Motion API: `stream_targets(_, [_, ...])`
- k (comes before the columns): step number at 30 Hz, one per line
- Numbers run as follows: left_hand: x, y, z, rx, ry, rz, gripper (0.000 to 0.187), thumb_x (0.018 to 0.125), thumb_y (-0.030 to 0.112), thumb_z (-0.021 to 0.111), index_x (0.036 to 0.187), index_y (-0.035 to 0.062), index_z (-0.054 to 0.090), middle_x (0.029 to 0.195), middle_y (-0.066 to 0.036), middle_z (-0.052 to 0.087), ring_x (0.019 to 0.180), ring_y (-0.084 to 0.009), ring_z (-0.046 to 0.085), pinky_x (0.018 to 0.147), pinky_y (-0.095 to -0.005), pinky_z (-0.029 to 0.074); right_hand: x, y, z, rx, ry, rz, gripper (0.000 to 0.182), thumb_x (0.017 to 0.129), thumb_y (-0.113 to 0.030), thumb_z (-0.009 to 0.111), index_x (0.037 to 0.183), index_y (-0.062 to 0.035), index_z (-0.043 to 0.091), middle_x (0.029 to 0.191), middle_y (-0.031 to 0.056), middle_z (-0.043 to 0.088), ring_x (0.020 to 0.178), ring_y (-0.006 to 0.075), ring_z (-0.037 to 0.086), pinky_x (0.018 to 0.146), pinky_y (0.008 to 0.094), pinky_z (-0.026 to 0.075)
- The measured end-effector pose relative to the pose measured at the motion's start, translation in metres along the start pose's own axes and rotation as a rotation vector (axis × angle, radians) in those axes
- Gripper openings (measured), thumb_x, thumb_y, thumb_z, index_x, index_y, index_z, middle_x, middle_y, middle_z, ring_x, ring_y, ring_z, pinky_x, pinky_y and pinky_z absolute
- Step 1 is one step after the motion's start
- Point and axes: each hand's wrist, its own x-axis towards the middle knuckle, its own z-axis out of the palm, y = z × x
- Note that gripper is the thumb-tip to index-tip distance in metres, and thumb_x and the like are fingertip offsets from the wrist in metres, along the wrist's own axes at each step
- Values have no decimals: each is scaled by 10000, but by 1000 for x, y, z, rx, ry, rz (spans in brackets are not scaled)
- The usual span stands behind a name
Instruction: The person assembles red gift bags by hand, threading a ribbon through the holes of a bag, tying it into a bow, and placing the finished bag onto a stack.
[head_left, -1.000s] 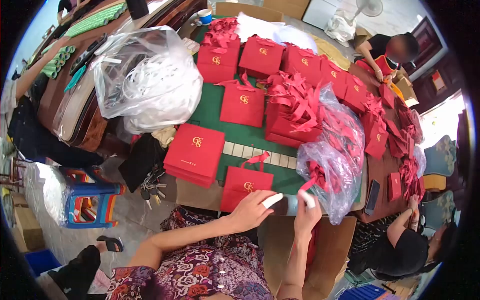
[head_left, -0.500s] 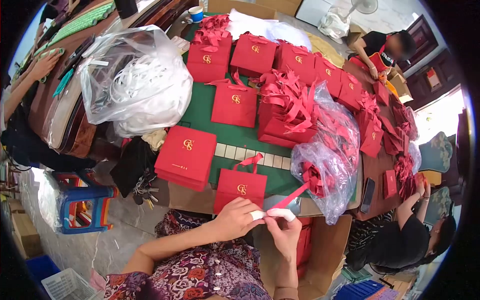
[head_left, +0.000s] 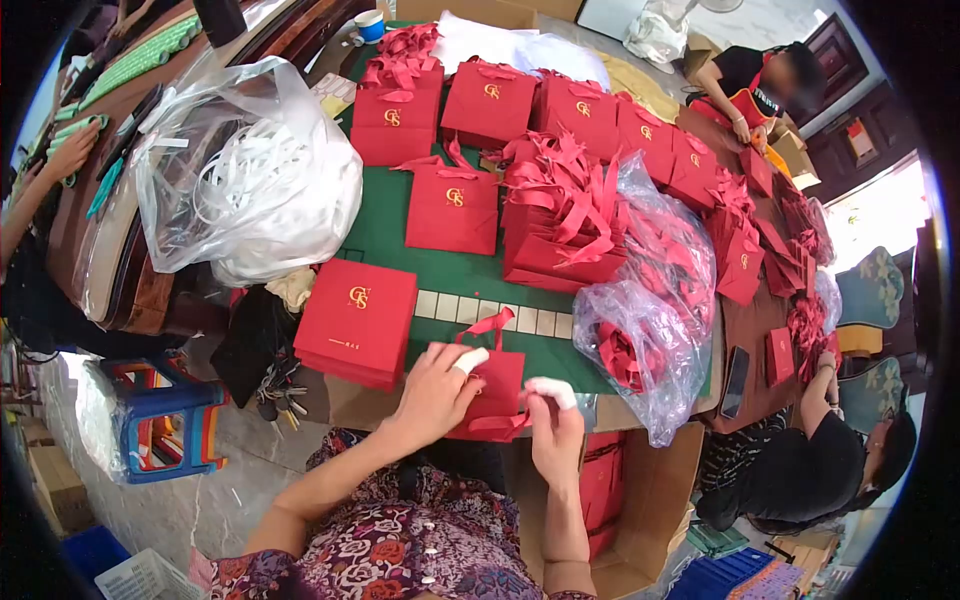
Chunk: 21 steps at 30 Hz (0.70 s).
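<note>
A red paper bag (head_left: 503,372) with a gold logo and a ribbon handle lies on the green table mat in front of me. My left hand (head_left: 435,392) rests over its left side, thumb and fingers apart, white tape on one fingertip. A red ribbon (head_left: 495,424) crosses the lower part of the bag. Its right end meets my right hand (head_left: 556,430), where thumb and taped forefinger are closed together beside the bag; the exact grip is partly hidden.
Stacked red bags (head_left: 355,320) lie left of my bag. Clear plastic (head_left: 655,400) holding red ribbons lies right, near a phone (head_left: 735,382). Behind are more bags (head_left: 452,208) and a plastic sack of white cord (head_left: 255,185). A cardboard box (head_left: 650,500) stands below the table edge. Other people work around.
My hands, earlier together at the ribbon, have parted. The left moved up and left onto the bag. The ribbon now lies lower across the bag's front. The view has shifted slightly.
</note>
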Motion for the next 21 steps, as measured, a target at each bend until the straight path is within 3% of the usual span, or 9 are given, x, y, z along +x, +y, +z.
stream_targets(1, [4, -5, 4, 85, -8, 14, 433, 807, 146, 731, 1206, 33, 605, 1127, -133, 608, 1026, -322, 558, 848, -414, 464, 7, 2, 1, -1, 2, 3, 130, 959, -8, 561, 1071, 6, 624, 1011, 106, 670, 862, 136, 647, 723, 254, 490])
stream_targets(3, [11, -8, 10, 167, -19, 31, 475, 786, 150, 747, 1221, 36, 594, 1148, -126, 599, 1053, -316, 536, 861, -414, 445, 22, 15, 5, -304, -25, -86, 153, 938, -31, 604, 1082, -1, 649, 967, 136, 674, 807, 206, 660, 716, 270, 492])
stream_targets(4, [13, -8, 12, 200, -42, 26, 485, 766, 146, 760, 1210, 37, 600, 1136, -118, 596, 1056, -307, 525, 865, -411, 430, 26, 22, 10, -354, 10, -145, 169, 916, -82, 653, 1069, -12, 664, 936, 162, 672, 791, 289, 662, 722, 318, 508])
stream_targets(7, [16, -13, 17, 257, -72, 18, 482, 731, 137, 780, 1175, 42, 618, 1104, -107, 591, 1045, -296, 511, 862, -408, 409, 30, 41, 22, -345, 73, -91, 177, 905, -113, 675, 1050, -12, 666, 933, 169, 672, 804, 320, 663, 725, 377, 512])
stream_targets(12, [19, -10, 15, 253, -125, -37, 399, 720, 136, 782, 1093, 41, 675, 1084, -93, 587, 1039, -277, 505, 860, -405, 403, 31, 43, 26, -416, 58, -66, 145, 882, -109, 695, 980, -5, 670, 916, 166, 677, 800, 311, 670, 717, 383, 516])
stream_targets(15, [19, -11, 15, 220, -92, -29, 303, 733, 94, 756, 1023, 55, 673, 999, -103, 616, 988, -281, 529, 826, -405, 400, 30, 43, 28, -401, 71, -33, 130, 878, -103, 696, 967, -12, 671, 912, 160, 679, 799, 310, 670, 702, 373, 515])
stream_targets(17, [19, -14, 16, 29, -90, -63, 254, 760, 46, 708, 1008, 65, 653, 882, -120, 606, 869, -314, 541, 802, -414, 394, 30, 43, 29, -374, 87, -75, 115, 858, -89, 705, 942, -19, 667, 870, 147, 666, 769, 305, 660, 672, 375, 509])
stream_targets(21, [18, -14, 17, -24, -112, -108, 199, 786, 32, 673, 979, 62, 640, 811, -121, 608, 813, -325, 558, 785, -412, 390, 28, 38, 33, -487, 74, -133, 112, 845, -78, 716, 933, -19, 681, 872, 144, 679, 739, 277, 668, 663, 361, 518])
